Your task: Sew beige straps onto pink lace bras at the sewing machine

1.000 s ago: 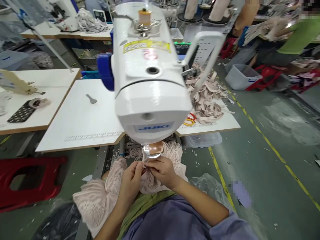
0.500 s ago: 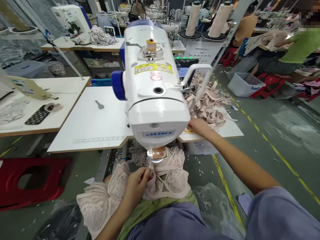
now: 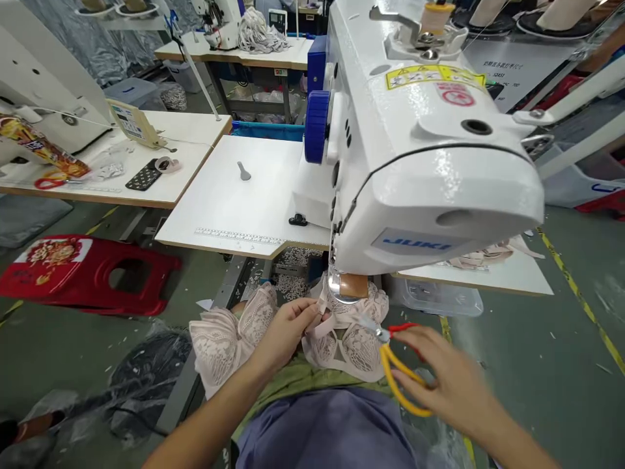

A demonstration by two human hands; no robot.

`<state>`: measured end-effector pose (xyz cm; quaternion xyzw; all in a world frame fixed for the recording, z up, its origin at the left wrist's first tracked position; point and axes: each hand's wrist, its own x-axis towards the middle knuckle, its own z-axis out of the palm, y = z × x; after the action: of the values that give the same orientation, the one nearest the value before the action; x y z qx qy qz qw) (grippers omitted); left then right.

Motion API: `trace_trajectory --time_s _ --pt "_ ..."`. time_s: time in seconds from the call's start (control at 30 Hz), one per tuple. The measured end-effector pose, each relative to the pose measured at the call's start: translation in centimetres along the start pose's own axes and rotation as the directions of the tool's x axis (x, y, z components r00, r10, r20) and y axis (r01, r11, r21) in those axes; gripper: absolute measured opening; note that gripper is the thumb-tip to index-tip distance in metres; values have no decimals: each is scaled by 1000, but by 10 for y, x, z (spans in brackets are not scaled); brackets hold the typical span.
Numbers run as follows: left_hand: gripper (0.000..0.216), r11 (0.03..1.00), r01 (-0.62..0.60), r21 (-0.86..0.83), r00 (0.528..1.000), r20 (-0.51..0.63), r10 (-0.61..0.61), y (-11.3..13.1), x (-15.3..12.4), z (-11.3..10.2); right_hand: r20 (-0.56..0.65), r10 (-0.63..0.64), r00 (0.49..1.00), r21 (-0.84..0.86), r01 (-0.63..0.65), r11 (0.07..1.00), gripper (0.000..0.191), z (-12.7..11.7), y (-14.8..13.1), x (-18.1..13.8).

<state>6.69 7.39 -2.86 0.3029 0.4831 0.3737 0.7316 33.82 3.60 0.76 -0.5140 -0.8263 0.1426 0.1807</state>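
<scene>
Gripping scissors [image 3: 383,335] by their red and yellow handles, the right hand [image 3: 446,374] was right of the lower centre in the head view, fingers wrapped about the loops. The blades pointed up and left toward the left hand [image 3: 295,322]; they were blurred, and whether they touched cloth could not be told. The left hand – thumb and fingers closed in a pinch – held a pale edge of a pink lace bra [image 3: 361,348], which lay at the lower centre of the frame, partly beneath the head of a white JUKI sewing machine [image 3: 434,189]. A second lace bra [image 3: 215,348] lay to the left, beside the left forearm.

The machine filled much of the upper right, its blue handwheel [image 3: 317,127] facing left. Near the centre, a white tabletop [image 3: 215,195] bore a printed ruler scale [image 3: 234,238] along its front edge and a small grey spoon-shaped piece [image 3: 243,171]. A red stool [image 3: 97,273] was at the left edge, and a clear plastic box [image 3: 439,296] sat below the right-hand board [image 3: 522,273].
</scene>
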Motion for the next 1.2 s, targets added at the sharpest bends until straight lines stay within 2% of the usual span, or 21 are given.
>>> trace_trajectory --time_s 0.07,0.13,0.3,0.43,0.53,0.67,0.83,1.03,1.2 --pt "35 997 -46 68 999 0 47 1 -1 1 -44 -47 998 74 51 996 27 19 -23 0" --pt "32 980 -100 174 995 23 98 2 -3 3 -88 -48 995 128 59 990 28 35 -31 9" --pt "18 921 -158 357 987 44 152 8 -6 9 -72 -66 995 204 80 976 29 58 -20 23" --pt "20 907 -149 394 989 67 134 12 -9 7 7 -9 1000 313 6 950 29 60 -11 12" --pt "29 916 -166 364 985 97 140 10 -8 2 -14 74 997 372 -63 926 28 56 -12 3" --pt "35 895 -196 401 981 85 177 6 -4 -5 -62 83 995 381 -54 923 34 55 -22 3" --pt "31 873 -166 459 985 114 128 9 -4 -5 -65 72 995 395 -41 918 39 62 -30 16" --pt "29 836 -167 524 986 82 145 16 -7 -7 2 80 997 463 -72 884 33 71 -23 24" --pt "33 828 -183 530 981 38 192 15 -5 -8 97 143 985 454 -172 874 31 71 -12 10"
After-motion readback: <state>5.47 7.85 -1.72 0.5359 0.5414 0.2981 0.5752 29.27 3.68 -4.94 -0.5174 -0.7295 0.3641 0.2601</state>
